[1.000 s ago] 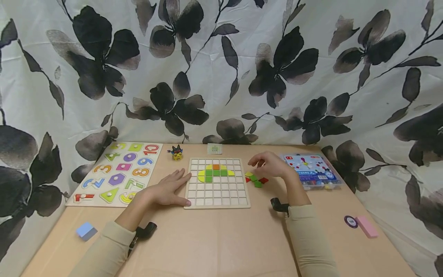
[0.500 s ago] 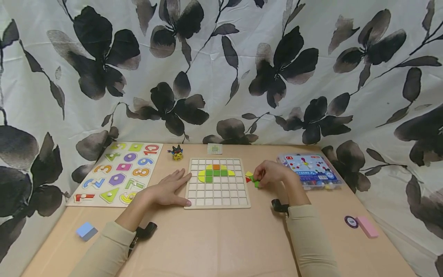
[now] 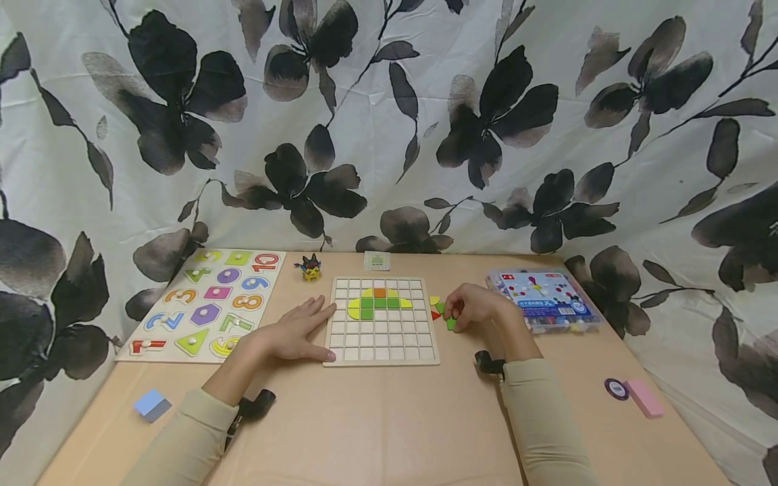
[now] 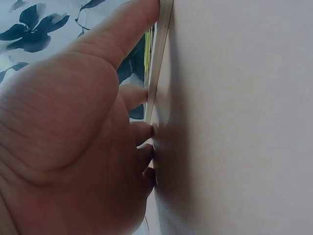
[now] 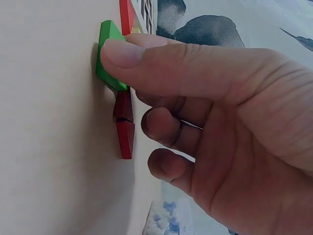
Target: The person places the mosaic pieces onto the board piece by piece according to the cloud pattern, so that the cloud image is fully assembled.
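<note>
A wooden grid board [image 3: 381,341] lies mid-table with yellow, green and orange tiles [image 3: 379,304] set in its upper rows. My left hand [image 3: 294,334] lies flat on the table, fingers [image 4: 139,132] straight against the board's left edge [image 4: 157,68]. Right of the board sit loose tiles: yellow [image 3: 434,300], red [image 3: 435,315] and green [image 3: 451,325]. My right hand [image 3: 454,312] is curled over them. In the right wrist view its thumb and fingers pinch a green tile [image 5: 108,49] resting on the table, with red tiles [image 5: 125,128] just beside it.
A number puzzle board [image 3: 206,300] lies at the left. A small toy figure [image 3: 310,267] and a card [image 3: 377,260] sit behind the grid board. A plastic box [image 3: 543,297] is at the right. A blue block [image 3: 150,403], pink block [image 3: 644,397] and dark disc [image 3: 616,388] lie nearer me.
My right hand came down from above the loose tiles, closed its fingers on the green tile and shifted slightly left. The left hand has stayed put.
</note>
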The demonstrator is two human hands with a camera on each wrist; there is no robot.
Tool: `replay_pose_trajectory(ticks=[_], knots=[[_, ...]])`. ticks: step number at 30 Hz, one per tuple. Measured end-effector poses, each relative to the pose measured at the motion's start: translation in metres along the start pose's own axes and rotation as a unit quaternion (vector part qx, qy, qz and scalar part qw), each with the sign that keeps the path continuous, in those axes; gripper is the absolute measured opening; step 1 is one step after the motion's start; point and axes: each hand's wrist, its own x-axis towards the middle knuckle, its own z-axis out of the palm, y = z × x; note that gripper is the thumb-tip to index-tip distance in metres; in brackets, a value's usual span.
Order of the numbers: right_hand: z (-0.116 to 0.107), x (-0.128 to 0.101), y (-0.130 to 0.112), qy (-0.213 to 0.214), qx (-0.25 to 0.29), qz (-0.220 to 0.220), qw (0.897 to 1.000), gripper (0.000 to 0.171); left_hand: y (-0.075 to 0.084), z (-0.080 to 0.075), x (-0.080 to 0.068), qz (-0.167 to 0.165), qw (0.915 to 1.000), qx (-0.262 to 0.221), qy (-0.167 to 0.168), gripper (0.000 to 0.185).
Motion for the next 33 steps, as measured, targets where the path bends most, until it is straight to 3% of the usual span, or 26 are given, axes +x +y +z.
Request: replay_pose_trajectory(ticks=[7,11,15,19,23,27,33], knots=[[0.000,0.002,-0.003,-0.023,-0.012,-0.034,0.999,0.018,0.000,-0.001,-0.001,0.000,1.0000,-0.003,0.001,0.109],[-0.001,0.004,-0.003,-0.013,0.004,-0.061,0.998,0.012,0.000,0.000,-0.001,0.002,1.0000,-0.004,0.003,0.109],[0.000,0.006,-0.006,0.050,0.056,-0.091,0.993,0.007,-0.001,-0.001,-0.002,0.008,0.9999,-0.006,0.005,0.109],[0.004,0.012,-0.016,0.132,0.107,-0.126,0.977,0.006,-0.001,-0.001,-0.002,0.009,0.9999,-0.007,0.005,0.109],[0.012,0.020,-0.029,0.170,0.149,-0.156,0.962,0.013,0.000,0.000,-0.001,0.009,0.9999,-0.005,0.004,0.108],[0.024,0.028,-0.042,0.169,0.171,-0.169,0.956,0.022,0.000,0.000,0.000,0.007,1.0000,-0.002,0.003,0.108],[0.041,0.040,-0.059,0.150,0.177,-0.163,0.959,0.023,-0.001,0.001,0.001,0.003,1.0000,-0.001,0.004,0.109]])
